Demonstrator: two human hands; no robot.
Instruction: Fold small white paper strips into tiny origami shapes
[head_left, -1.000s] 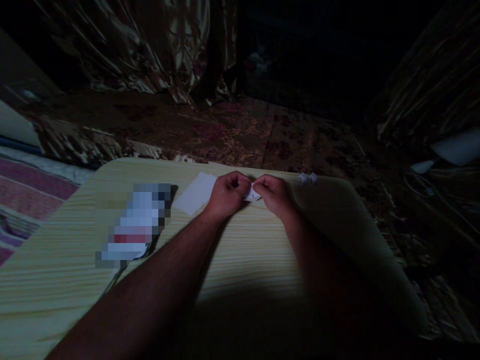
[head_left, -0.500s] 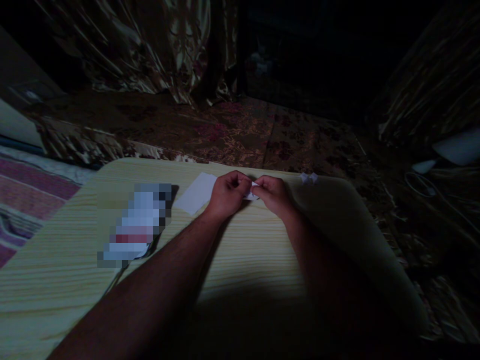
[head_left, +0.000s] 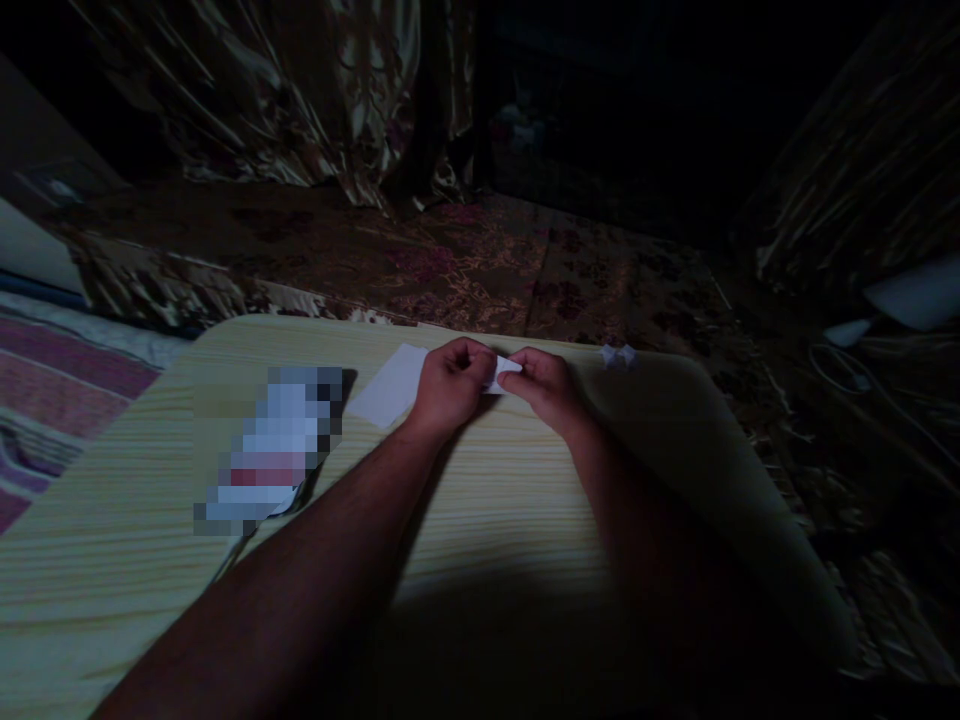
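Observation:
A small piece of white paper point(head_left: 504, 374) is pinched between my two hands, just over the far part of the table. My left hand point(head_left: 455, 385) is closed on its left side, and the curled fingers hide part of it. On the other side, my right hand point(head_left: 546, 385) grips the paper's right edge between thumb and fingers. Left of my left hand lies a flat stack or sheet of white paper point(head_left: 388, 388). Two small pointed shapes of folded white paper point(head_left: 617, 356) sit near the far edge, to the right of my right hand.
A pixelated device with a lit screen point(head_left: 274, 440) lies on the pale wood-grain table point(head_left: 495, 500), a cable running from it. Behind the table is a surface under patterned cloth point(head_left: 450, 250). A white object with a cable point(head_left: 915, 295) stands at the right.
My hands have drawn slightly apart, the left one shifting a little leftward. More of the small paper shows between them.

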